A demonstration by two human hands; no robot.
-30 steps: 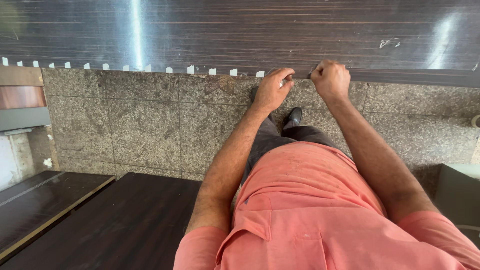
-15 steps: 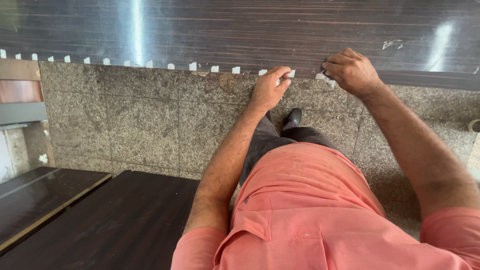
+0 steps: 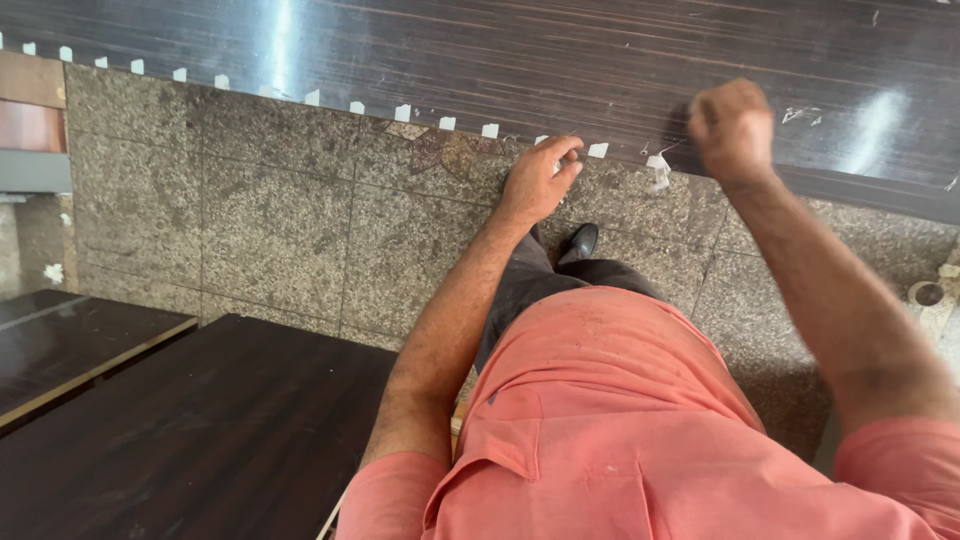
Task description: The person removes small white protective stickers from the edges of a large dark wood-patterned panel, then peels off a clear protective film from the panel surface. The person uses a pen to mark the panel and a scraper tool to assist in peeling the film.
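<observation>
A long dark wood-grain panel (image 3: 480, 60) lies across the top of the view, with a row of small white tape tabs (image 3: 402, 112) along its near edge. My left hand (image 3: 538, 180) rests on that edge, fingers pinched around a white tab and the panel's rim. My right hand (image 3: 730, 125) is a closed fist, slightly blurred, raised over the panel. A crumpled white tape strip (image 3: 658, 170) hangs at the edge just left of it, and a thin strand seems to run up from the strip to the fist.
The floor is speckled granite tile (image 3: 260, 230). Two dark boards (image 3: 200, 430) lie at the lower left. My black shoe (image 3: 580, 242) stands below the panel edge. A small round fitting (image 3: 928, 293) sits at the right edge.
My right hand has lifted off the panel edge and moved up and to the right, closing into a fist. My left hand has stayed at the edge.
</observation>
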